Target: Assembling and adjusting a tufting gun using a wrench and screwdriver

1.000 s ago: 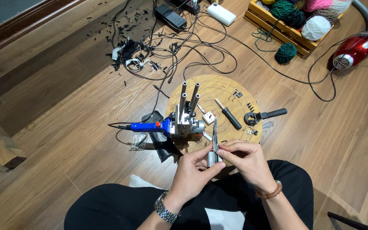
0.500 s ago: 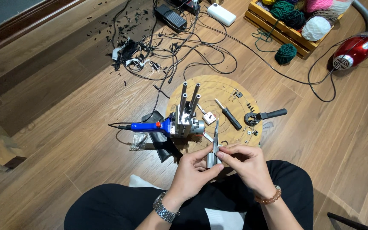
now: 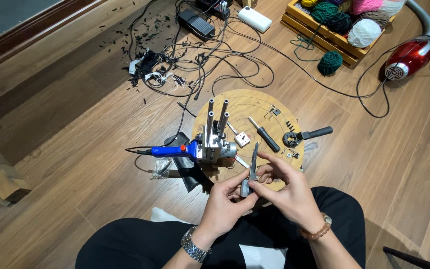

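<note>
Person sits cross-legged on wood floor [image 3: 75, 149], both hands together over lap, just off near edge of round wooden board [image 3: 245, 102]. Left hand [image 3: 227, 204] & right hand [image 3: 287, 192] both pinch a slim grey metal part [image 3: 251, 172], held roughly upright, tip tilted slightly twd far side; left fingers wrap its lower end, right fingertips [image 3: 260, 185] grip it from the side. Hands touch each other around it. Can't tell what the part is exactly. On board, near its left edge: metal assembly w/ upright rods [image 3: 215, 134], blue-handled tool [image 3: 170, 150] sticking out left past the edge. Mid-board: black-handled screwdriver [image 3: 265, 135] lying flat, small white block [image 3: 242, 139] just beside it. At board's right edge: black handle piece [image 3: 307, 135], few small screws near it. Beyond far edge of board: tangle of black cables [image 3: 210, 65]. Far right corner of floor: wooden crate of yarn balls [image 3: 344, 25], loose green yarn ball [image 3: 330, 63] just beside it, red hand vacuum [image 3: 409, 59] further right. Watch on left wrist, bead bracelet on right.
</note>
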